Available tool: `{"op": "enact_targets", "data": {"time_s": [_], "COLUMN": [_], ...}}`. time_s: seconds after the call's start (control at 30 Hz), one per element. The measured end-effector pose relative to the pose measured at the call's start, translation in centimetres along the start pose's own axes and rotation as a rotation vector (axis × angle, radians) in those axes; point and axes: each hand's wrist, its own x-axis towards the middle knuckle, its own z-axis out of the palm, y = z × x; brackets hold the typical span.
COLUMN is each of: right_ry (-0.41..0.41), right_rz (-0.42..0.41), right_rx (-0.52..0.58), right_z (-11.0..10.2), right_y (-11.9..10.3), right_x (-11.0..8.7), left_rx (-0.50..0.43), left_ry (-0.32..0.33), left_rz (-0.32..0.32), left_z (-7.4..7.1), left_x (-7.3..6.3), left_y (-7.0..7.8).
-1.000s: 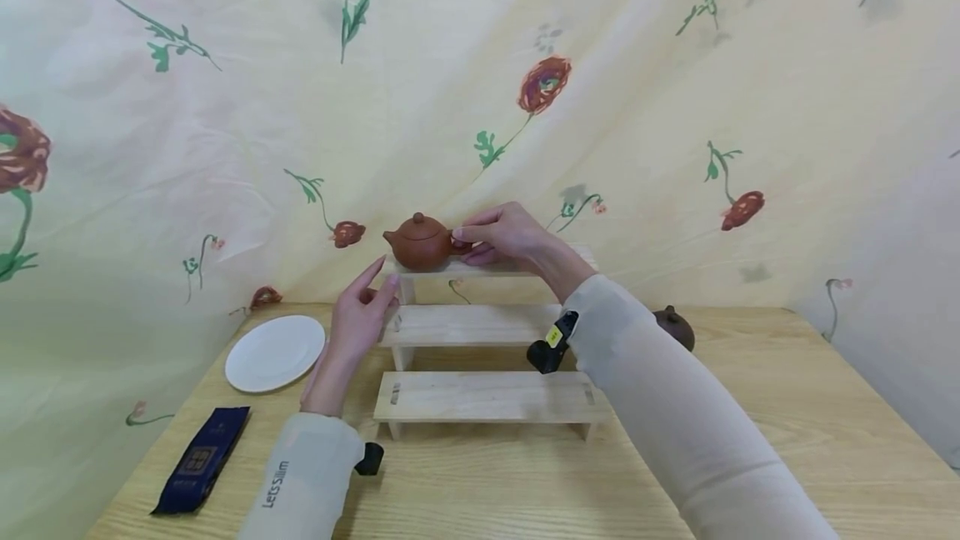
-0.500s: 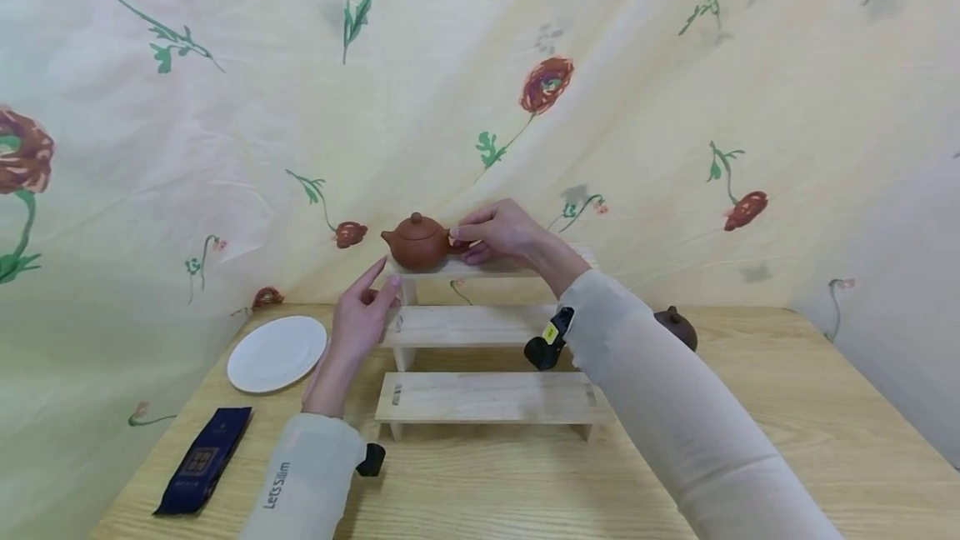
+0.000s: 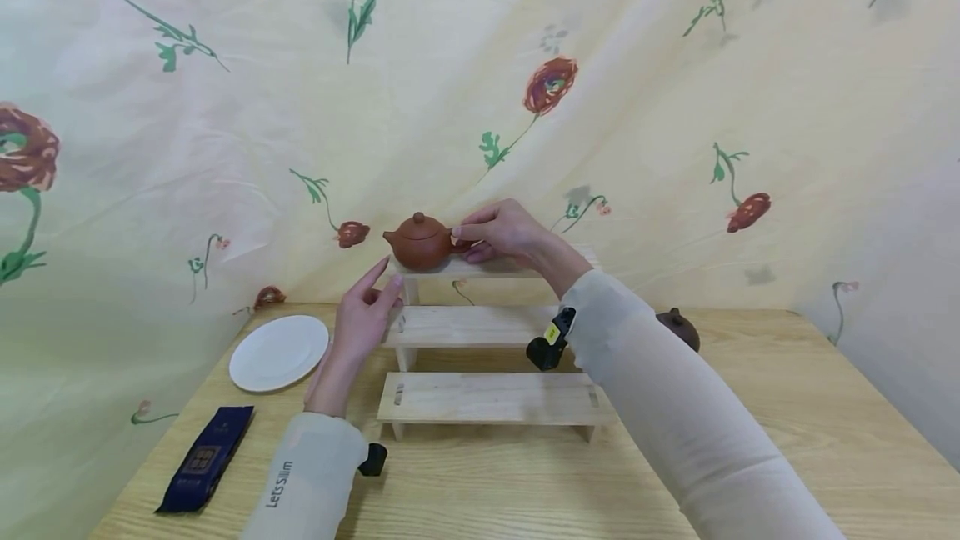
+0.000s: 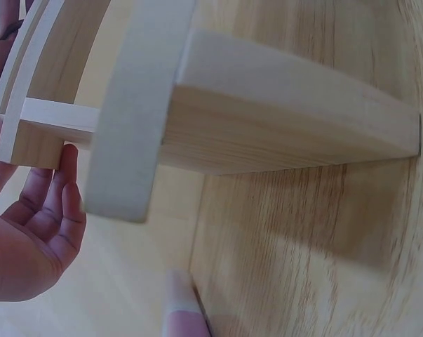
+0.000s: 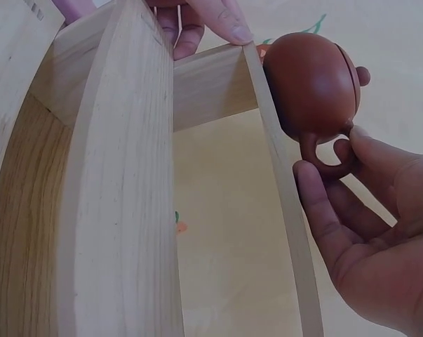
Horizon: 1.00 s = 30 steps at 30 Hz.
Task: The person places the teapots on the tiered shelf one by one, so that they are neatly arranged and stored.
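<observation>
A reddish-brown clay teapot (image 3: 420, 242) sits at the left end of the top step of a pale wooden three-step display stand (image 3: 491, 394). Its spout points left and its lid is on. My right hand (image 3: 506, 233) pinches the teapot's handle between thumb and fingers, as the right wrist view shows closely. At the stand's left side, my left hand (image 3: 362, 313) holds the end of the top step. In the left wrist view, the fingers (image 4: 69, 210) of that hand curl around the board's end.
A white plate (image 3: 279, 354) lies on the wooden table (image 3: 480, 490) at the left. Nearer the front is a dark blue packet (image 3: 206, 458). A dark brown teapot (image 3: 678, 329), partly hidden by my right sleeve, stands to the right of the stand. Floral cloth (image 3: 450, 90) hangs behind.
Nearly nothing differs: the head view shifts slightly, while both hands and the reddish-brown teapot keep their places on the stand.
</observation>
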Motion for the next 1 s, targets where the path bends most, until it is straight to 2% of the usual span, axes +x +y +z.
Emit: {"op": "enact_targets", "data": {"time_s": [0.2,0.33,0.5,0.67,0.83,1.0], "right_ry": [-0.007,0.016,0.076,0.133,0.183,0.214], "right_rz": [-0.021,-0.050,-0.126,-0.176,-0.188,-0.185], "right_rx": [-0.065,-0.103,-0.111,-0.121,-0.138,-0.098], "right_z": [-0.3,-1.3,-3.7,-6.6,-8.9,-10.4], "right_y": [0.0,-0.4,-0.9,-0.5,0.7,2.5], "right_x": [-0.6,-1.6,-3.8,-6.4,-9.1,-11.3], "left_rx": [0.007,0.008,0.009,0.013,0.008,0.015], "left_ry": [-0.002,0.000,0.007,0.006,0.005,-0.001], "left_rz": [-0.013,-0.014,-0.012,-0.020,-0.030,-0.030], "left_z": [0.0,0.1,0.0,-0.1,-0.1,0.0], "left_x": [-0.1,-0.1,-0.2,-0.3,-0.3,-0.3], "left_y": [0.1,0.1,0.3,0.5,0.5,0.2]}}
